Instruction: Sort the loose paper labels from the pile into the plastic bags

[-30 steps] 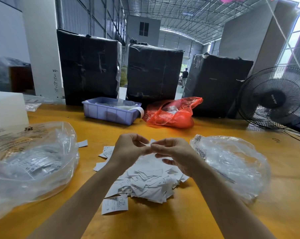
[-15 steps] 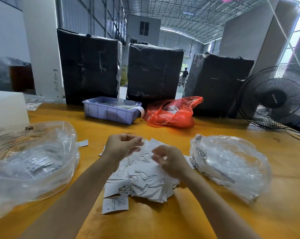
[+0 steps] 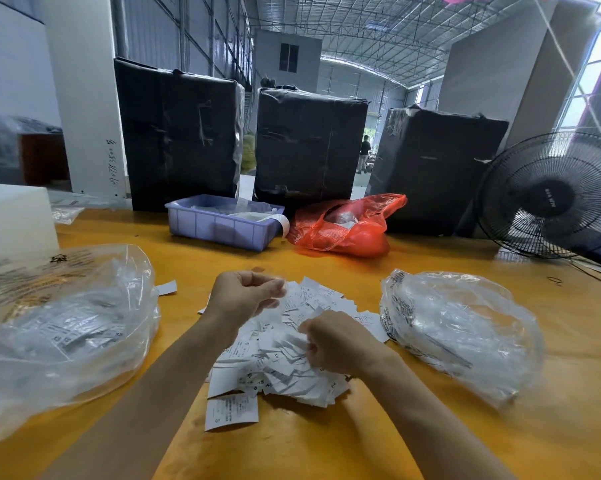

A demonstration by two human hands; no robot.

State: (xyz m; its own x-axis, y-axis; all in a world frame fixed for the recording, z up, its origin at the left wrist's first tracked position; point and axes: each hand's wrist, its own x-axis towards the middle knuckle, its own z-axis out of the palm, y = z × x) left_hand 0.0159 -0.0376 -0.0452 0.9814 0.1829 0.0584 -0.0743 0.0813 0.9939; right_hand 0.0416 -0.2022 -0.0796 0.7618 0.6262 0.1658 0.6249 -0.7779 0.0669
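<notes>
A heap of white paper labels (image 3: 278,372) lies on the yellow table (image 3: 326,445) in front of me. One clear plastic bag (image 3: 60,327) with labels inside sits to the left, and another clear bag (image 3: 461,327) to the right. My left hand (image 3: 245,297) hovers over the far side of the heap with fingers curled, seemingly pinching a small label that is blurred at the fingertips. My right hand (image 3: 333,341) is down in the heap, its fingers curled round some labels. A single label (image 3: 231,410) lies apart at the near edge of the heap.
A purple tray (image 3: 223,225) and a red plastic bag (image 3: 344,226) sit at the table's far side, before three black-wrapped bales (image 3: 309,143). A black fan (image 3: 551,195) stands at the right, a white box (image 3: 12,220) at the left.
The hands, joined over the heap a second ago, have parted. My right hand dropped into the labels and moved nearer to me. My left hand stayed above the heap.
</notes>
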